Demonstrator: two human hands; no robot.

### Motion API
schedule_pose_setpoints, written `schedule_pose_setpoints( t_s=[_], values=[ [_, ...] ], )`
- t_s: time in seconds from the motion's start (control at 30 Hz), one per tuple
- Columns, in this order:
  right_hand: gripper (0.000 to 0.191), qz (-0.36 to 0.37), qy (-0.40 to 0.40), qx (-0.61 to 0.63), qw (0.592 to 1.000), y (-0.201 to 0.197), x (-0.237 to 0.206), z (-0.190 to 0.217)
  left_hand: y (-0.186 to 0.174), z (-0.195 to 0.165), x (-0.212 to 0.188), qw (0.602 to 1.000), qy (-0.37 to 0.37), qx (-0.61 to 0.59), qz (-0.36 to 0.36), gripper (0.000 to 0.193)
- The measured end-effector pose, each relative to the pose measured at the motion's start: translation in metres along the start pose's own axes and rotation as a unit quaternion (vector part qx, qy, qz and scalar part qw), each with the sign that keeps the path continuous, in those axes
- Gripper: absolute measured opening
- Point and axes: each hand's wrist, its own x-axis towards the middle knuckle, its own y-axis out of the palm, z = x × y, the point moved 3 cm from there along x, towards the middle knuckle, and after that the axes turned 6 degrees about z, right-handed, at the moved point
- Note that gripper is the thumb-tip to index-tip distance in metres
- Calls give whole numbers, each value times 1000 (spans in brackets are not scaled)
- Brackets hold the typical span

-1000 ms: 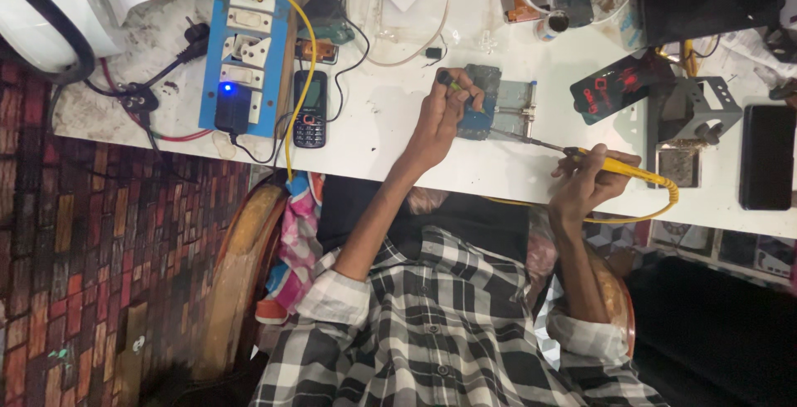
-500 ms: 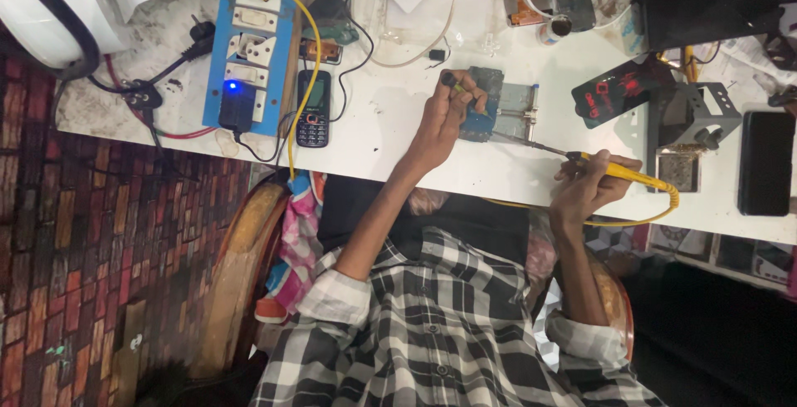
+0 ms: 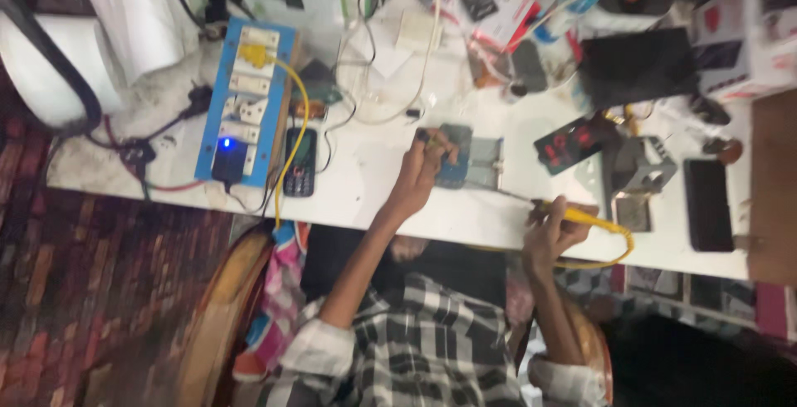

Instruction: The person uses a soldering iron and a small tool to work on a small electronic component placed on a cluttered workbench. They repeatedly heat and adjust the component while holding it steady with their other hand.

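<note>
Blue plastic socket board [image 3: 241,100] with yellow cable, dark keypad phone [image 3: 300,162] beside it, left hand [image 3: 418,176] pinching a small greyish-blue circuit board [image 3: 459,154] on the white table [image 3: 365,199], right hand [image 3: 554,229] clenched around a yellow-handled soldering iron [image 3: 573,214], tip toward the board.

— Where does the circuit board [image 3: 455,156] sit?

— On the desk [image 3: 365,199], right under the left hand [image 3: 418,176] fingers [image 3: 432,148]. The keypad phone [image 3: 300,163] lies well to their left, the power strip [image 3: 245,102] just beyond it.

— And by the other fingers?

— The right hand [image 3: 552,229] holds the soldering iron [image 3: 573,214], its tip towards the board; the metal stand [image 3: 639,170] is just right of them.
</note>
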Motion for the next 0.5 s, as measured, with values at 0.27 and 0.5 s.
schedule_pose_setpoints(
  t_s=[0.27,0.5],
  values=[
    [21,-12,-11,-56,998,4,0,6,1,-8,4,1000,-20,-13,0,16],
    [20,-51,30,94,994,-6,6,-17,0,-2,-1,1000,16,-7,9,16]
  ],
)
